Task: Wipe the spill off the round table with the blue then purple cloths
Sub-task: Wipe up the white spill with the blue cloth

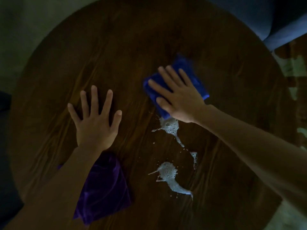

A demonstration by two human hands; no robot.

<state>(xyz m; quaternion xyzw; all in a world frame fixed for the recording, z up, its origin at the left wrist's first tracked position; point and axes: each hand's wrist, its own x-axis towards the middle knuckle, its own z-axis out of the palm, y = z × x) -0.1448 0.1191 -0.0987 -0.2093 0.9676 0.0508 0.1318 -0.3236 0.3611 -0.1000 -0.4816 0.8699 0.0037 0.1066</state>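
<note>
Dark brown wood is filling most of the head view: the round table (116, 47) is lying under both bare arms in dim light. The right hand (179, 98) is lying flat on the folded blue cloth (191, 70), fingers spread and pointing up and to the left, palm pressing the cloth against the tabletop rather than pinching it. The cloth's near corner is touching the upper edge of the spill (169, 127). That spill is showing as white, foamy liquid in two main patches, one just below the right palm and a larger one nearer the camera, with a thin trail and small droplets linking them. The left hand (96, 123) is resting palm down on bare wood, fingers fanned wide and holding nothing, well to the left of the spill. The purple cloth (103, 188) is lying crumpled on the table near the front edge, partly covered by the left forearm, which is crossing over it. A blue upholstered seat (249, 19) is standing beyond the table's far right rim.
</note>
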